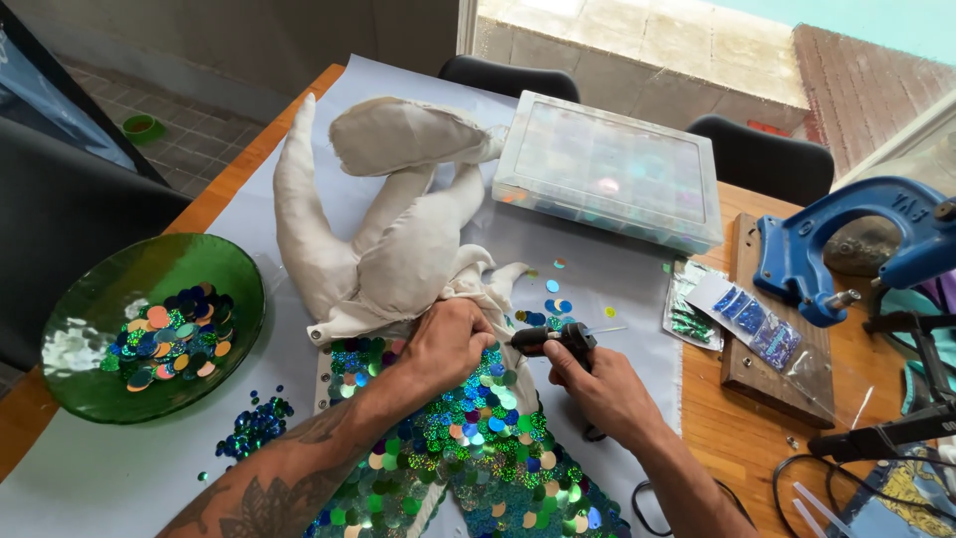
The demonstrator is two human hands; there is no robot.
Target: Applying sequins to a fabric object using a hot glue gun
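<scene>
A stuffed white fabric figure [398, 229] lies on the pale blue sheet [129, 468]. Its lower part is a tail covered in shiny green, blue and orange sequins [478, 448]. My left hand [448, 341] presses down on the fabric where the white cloth meets the sequins, fingers curled on the cloth. My right hand [597, 389] grips a small black glue gun [553, 340], its nozzle pointing left toward the sequin edge beside my left hand.
A green glass bowl [80, 389] of sequins sits at the left. A clear compartment box [607, 169] lies at the back. A blue hand press [846, 249] on a wooden board, sequin packets [747, 324], cables and glue sticks fill the right. Loose sequins [254, 423] dot the sheet.
</scene>
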